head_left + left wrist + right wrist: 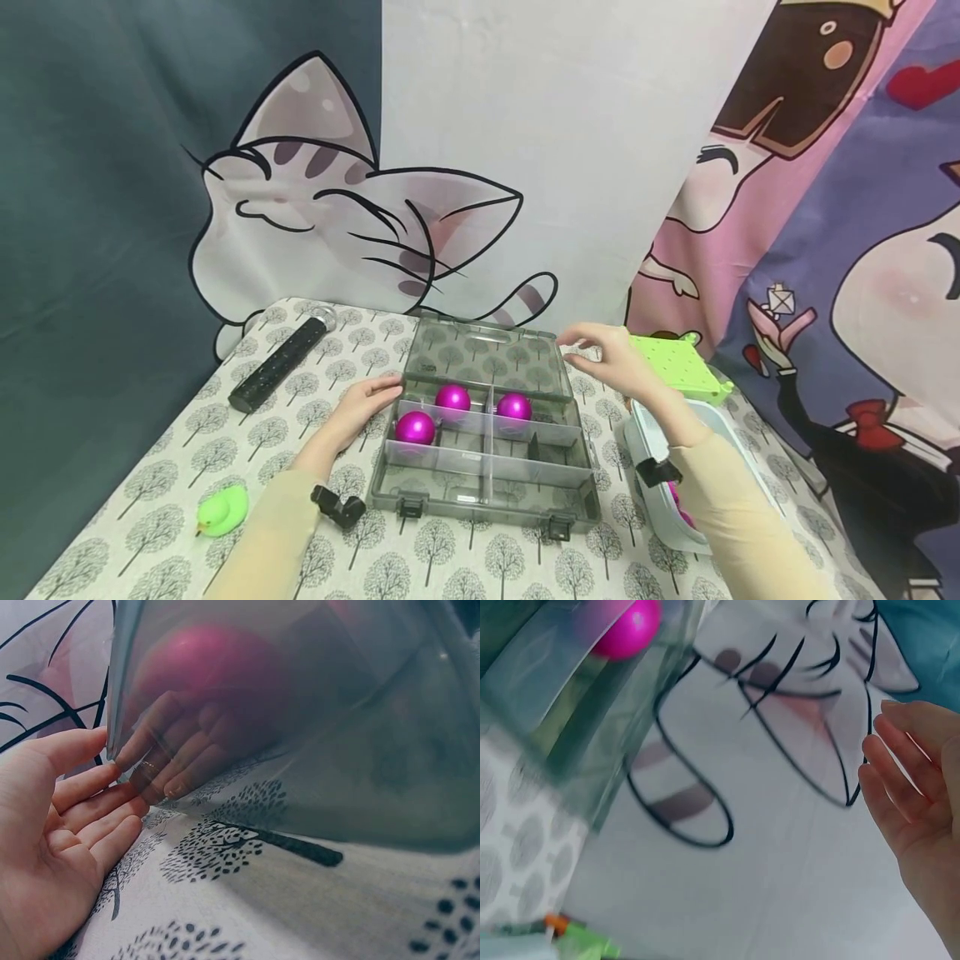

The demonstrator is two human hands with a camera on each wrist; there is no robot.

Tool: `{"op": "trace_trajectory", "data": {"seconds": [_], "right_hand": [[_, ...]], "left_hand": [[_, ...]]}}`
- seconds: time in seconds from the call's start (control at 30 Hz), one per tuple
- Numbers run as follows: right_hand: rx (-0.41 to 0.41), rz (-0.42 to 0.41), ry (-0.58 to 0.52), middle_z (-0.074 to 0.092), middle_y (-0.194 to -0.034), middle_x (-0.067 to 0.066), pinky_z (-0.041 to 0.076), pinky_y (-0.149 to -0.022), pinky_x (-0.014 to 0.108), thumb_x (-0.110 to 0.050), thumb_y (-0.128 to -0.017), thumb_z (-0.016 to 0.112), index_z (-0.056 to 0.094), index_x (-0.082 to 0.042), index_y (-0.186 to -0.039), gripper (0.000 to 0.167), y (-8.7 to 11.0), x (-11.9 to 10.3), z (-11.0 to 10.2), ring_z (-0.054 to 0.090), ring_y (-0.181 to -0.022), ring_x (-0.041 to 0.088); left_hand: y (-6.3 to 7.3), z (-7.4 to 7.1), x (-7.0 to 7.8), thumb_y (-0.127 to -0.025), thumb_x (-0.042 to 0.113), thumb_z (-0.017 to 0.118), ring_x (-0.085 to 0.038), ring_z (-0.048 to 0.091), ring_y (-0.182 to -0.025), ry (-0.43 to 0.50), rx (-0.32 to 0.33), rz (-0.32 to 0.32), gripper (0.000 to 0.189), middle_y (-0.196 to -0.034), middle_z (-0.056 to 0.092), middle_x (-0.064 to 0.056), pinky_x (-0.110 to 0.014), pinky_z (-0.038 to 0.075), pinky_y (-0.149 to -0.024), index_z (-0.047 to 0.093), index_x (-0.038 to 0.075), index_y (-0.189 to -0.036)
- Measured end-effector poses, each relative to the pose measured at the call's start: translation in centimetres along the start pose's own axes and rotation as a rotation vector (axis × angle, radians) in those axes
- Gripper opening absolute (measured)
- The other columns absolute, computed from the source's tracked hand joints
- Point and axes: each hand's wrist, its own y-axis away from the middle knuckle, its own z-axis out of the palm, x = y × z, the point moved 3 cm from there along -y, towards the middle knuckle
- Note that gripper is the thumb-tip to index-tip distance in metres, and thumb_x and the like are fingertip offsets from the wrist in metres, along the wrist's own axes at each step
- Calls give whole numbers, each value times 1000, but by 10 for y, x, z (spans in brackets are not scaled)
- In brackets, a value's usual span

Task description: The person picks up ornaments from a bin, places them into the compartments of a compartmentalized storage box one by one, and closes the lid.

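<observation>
A smoky clear divided box (431,482) lies open on the table, its lid (487,360) folded back towards the curtain. Three shiny magenta balls sit in its compartments: a left front ball (415,428), a ball behind it (453,400) and one right of the divider (514,407). My left hand (365,406) is at the box's left side. In the left wrist view, its nearly straight fingertips (97,784) meet the box wall. My right hand (611,357) hovers by the lid's right edge, its fingers loosely bent around nothing.
A pale blue basket (643,492) with magenta balls inside stands right of the box, partly behind my right forearm. Beyond it is a bright green box-like thing (675,365). On the left lie a black microphone-shaped cylinder (279,367) and a green toy duck (223,512).
</observation>
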Motion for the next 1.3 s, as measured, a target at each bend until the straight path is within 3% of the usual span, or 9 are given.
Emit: {"op": "trace_trajectory", "data": {"seconds": [0.17, 0.4, 0.53, 0.67, 0.93, 1.1, 1.3], "right_hand": [[32, 57, 37, 73, -91, 11, 62, -66, 33, 9, -78, 73, 71, -1, -97, 22, 23, 20, -18, 69, -75, 22], [-6, 213, 65, 73, -93, 11, 62, -74, 40, 6, -80, 73, 71, -2, -98, 20, 52, 38, -36, 69, -84, 28], [-32, 249, 71, 73, -94, 13, 62, -74, 40, 4, -81, 73, 71, -1, -98, 18, 67, 47, -43, 70, -84, 27], [-85, 288, 69, 73, -92, 12, 62, -73, 39, 3, -81, 73, 71, -4, -95, 16, 81, 57, -49, 68, -84, 17], [-212, 425, 62, 72, -91, 14, 62, -75, 40, -3, -81, 75, 70, -1, -94, 14, 111, 75, -53, 68, -85, 19], [-290, 451, 68, 72, -91, 12, 61, -74, 35, -7, -80, 77, 69, 1, -96, 20, 125, 84, -52, 67, -84, 14], [-407, 493, -21, 71, -93, 17, 59, -70, 27, -10, -78, 78, 67, 3, -97, 26, 137, 89, -45, 70, -86, 33]], "left_hand": [[0, 0, 0, -97, 21, 59, -36, 42, -139, 1, 3, 0, 54, -151, 40, -23, -43, 35, -117, 44, -5, -142], [0, 0, -2, -98, 24, 59, -37, 39, -140, -14, -8, 2, 56, -151, 40, -24, -44, 32, -118, 43, -5, -143], [0, 0, -2, -98, 26, 59, -37, 36, -142, -20, -11, 5, 57, -152, 38, -24, -45, 31, -119, 42, -5, -143], [0, 0, -1, -98, 26, 59, -37, 38, -141, -18, -13, 10, 57, -151, 39, -24, -44, 31, -119, 42, -5, -143], [0, 0, -1, -98, 23, 58, -37, 39, -140, -12, -11, 12, 56, -151, 40, -23, -44, 32, -118, 42, -5, -143], [-1, 1, -2, -98, 25, 59, -36, 40, -140, -11, -12, 8, 57, -151, 40, -23, -43, 33, -118, 42, -5, -143], [0, 0, -1, -98, 24, 58, -37, 38, -141, -11, -5, 8, 56, -152, 38, -23, -44, 31, -119, 42, -5, -143]]}}
